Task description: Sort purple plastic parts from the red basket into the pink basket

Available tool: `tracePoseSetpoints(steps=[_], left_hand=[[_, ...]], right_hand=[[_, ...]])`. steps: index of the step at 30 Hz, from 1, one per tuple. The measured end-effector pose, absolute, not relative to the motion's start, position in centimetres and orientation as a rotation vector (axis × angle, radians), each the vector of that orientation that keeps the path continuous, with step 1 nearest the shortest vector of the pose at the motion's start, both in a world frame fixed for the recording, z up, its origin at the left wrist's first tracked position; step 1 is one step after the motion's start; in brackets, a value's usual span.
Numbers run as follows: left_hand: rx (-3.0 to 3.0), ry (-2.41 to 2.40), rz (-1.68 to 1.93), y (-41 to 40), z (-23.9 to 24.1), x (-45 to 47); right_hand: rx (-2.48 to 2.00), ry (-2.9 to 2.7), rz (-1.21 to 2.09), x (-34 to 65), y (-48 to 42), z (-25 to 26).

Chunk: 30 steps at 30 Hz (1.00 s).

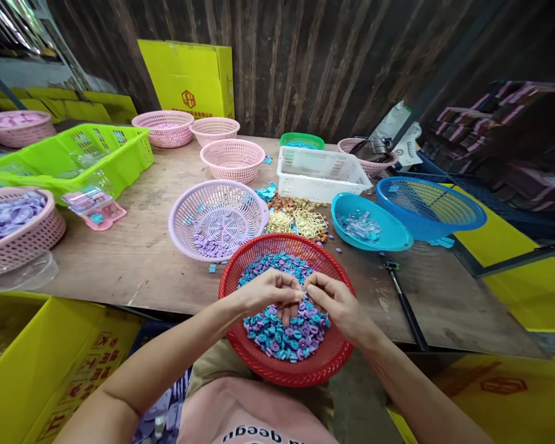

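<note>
A red round basket (259, 364) sits at the table's near edge, partly over my lap, filled with several small purple and teal plastic pieces (282, 339). Both hands hover over it, fingertips meeting. My left hand (268, 291) is curled with fingers pinched together. My right hand (335, 301) is also pinched, its fingers touching the left's. What they hold between them is too small to name. Behind the red basket a lilac basket (185, 213) holds a few purple pieces.
On the wooden table (134, 259) stand pink baskets (232, 159), a white crate (321, 176), a teal bowl (388, 237), a blue basket (430, 206), a green tray (74, 157) and gold wire parts (300, 223). Yellow boxes (41, 364) flank me. A black rod (404, 305) lies right.
</note>
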<state>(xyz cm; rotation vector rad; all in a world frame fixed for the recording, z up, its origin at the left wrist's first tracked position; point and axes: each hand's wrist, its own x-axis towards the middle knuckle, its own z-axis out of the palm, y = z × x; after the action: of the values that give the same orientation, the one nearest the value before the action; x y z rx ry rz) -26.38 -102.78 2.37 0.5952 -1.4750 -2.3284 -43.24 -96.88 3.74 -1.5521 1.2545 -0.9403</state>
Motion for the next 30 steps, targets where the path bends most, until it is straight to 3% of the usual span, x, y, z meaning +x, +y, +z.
tracePoseSetpoints(steps=[3,8,16,24,30], left_hand=[[0.626,-1.639,-2.223,-102.6,2.8,-26.2],[0.632,-1.723,-2.192,-102.8,2.9,-25.7],[0.659,-1.580,-2.159,-102.4,2.8,-25.8],[0.698,-1.328,-2.284,-102.2,2.2,-25.9],[0.827,-1.419,-2.116,-100.4,2.4,-28.1]], right_hand=[[-1.479,1.195,-0.835,-43.9,-96.8,3.7],[-1.901,1.289,-0.775,-44.4,-96.7,4.5],[-2.210,1.405,-0.984,-43.7,-96.5,4.4],[-2.092,1.521,-1.143,-43.5,-95.6,3.6],[-1.568,1.447,-1.264,-43.1,-93.7,1.3]])
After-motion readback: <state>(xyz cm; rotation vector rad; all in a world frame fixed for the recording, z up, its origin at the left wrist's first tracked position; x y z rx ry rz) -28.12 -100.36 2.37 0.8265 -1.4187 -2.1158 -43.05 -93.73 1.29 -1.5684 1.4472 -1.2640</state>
